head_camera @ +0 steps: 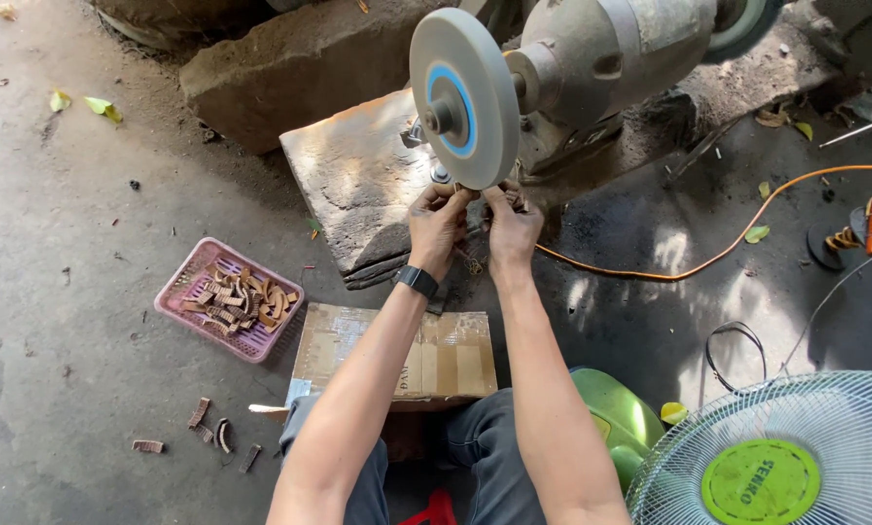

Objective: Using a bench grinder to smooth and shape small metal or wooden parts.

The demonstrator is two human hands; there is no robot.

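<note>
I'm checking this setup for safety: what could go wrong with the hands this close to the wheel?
Both the left hand and right hand pinch a small piece right under the grinding wheel, so fingertips might slip into it. No guard shows over the wheel. The orange cable trailing nearby on the floor could snag.

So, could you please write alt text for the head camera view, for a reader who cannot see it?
A seated person's left hand and right hand press a small piece, mostly hidden, against the lower edge of a bench grinder's grey wheel. A pink basket of brown curved pieces, a cardboard box and a fan stand on the concrete floor.
</note>
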